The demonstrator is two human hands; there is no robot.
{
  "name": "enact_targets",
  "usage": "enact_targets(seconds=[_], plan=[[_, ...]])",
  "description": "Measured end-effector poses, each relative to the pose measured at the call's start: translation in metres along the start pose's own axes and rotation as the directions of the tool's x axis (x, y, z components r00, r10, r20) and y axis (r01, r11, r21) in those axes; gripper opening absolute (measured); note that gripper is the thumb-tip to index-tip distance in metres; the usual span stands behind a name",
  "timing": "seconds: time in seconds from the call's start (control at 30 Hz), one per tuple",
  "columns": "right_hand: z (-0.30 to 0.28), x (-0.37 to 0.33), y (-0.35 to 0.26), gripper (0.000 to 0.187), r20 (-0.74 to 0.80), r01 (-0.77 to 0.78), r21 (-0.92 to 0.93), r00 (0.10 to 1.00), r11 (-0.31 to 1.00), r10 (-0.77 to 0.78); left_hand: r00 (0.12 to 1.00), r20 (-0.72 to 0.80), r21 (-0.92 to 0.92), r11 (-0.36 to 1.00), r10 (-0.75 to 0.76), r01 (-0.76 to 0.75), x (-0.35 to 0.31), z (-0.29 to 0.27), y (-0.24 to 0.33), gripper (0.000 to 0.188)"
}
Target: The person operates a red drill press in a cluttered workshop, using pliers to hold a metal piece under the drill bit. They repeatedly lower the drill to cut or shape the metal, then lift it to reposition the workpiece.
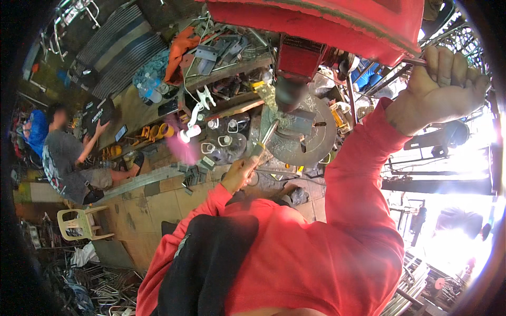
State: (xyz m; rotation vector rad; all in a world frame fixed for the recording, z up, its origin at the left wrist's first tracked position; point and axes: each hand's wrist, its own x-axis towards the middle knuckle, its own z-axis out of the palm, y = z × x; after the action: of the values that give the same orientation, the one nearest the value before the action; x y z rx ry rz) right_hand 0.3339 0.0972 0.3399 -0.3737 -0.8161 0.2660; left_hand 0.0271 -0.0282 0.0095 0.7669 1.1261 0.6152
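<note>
My left hand (241,173) is closed round the handle of a tool with a curved, shiny metal end (270,132); its exact kind is hard to make out. The tool's far end reaches a grey metal piece (300,122) on the round slotted table (316,147) of a red drill press (316,21). Pale shavings lie about that piece. Below the red head, the chuck area (290,95) is blurred, just above the metal piece. Up at the right, my right hand (445,79) is wrapped round the press's feed lever (414,61).
A workbench (226,73) with metal offcuts runs along the left, with plastic jugs (226,141) and a pink fan (182,142) near it. Further left sits a person (66,150) holding a dark case, near a cream plastic chair (79,224). Metal tubes (414,279) lie at the lower right.
</note>
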Motion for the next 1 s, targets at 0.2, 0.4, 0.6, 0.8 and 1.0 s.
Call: enact_targets(seconds=[0.2,0.4,0.6,0.8,1.0], plan=[[-0.010,0.005,-0.001,0.043,0.143,-0.081,0.176,0.988,0.981,0.056,1.000,0.032,0.058,0.998,0.001,-0.002,0.005,-0.013,0.008,0.051],[-0.015,0.005,0.001,0.045,0.176,-0.080,0.120,0.983,0.990,0.058,0.997,0.070,-0.002,1.000,0.027,-0.027,0.004,-0.001,-0.008,0.047],[-0.019,0.007,0.001,0.047,0.211,-0.103,0.172,0.975,0.980,0.065,0.998,0.051,0.028,0.999,0.025,-0.026,0.007,-0.007,-0.008,0.048],[-0.019,0.010,0.000,0.046,0.222,-0.162,0.245,0.969,0.956,0.107,0.998,0.051,0.210,0.977,-0.034,0.023,0.013,-0.036,0.030,0.054],[-0.016,0.008,0.000,0.044,0.194,-0.099,0.165,0.979,0.981,0.066,0.999,0.027,0.155,0.987,-0.047,0.042,0.017,-0.038,0.032,0.053]])
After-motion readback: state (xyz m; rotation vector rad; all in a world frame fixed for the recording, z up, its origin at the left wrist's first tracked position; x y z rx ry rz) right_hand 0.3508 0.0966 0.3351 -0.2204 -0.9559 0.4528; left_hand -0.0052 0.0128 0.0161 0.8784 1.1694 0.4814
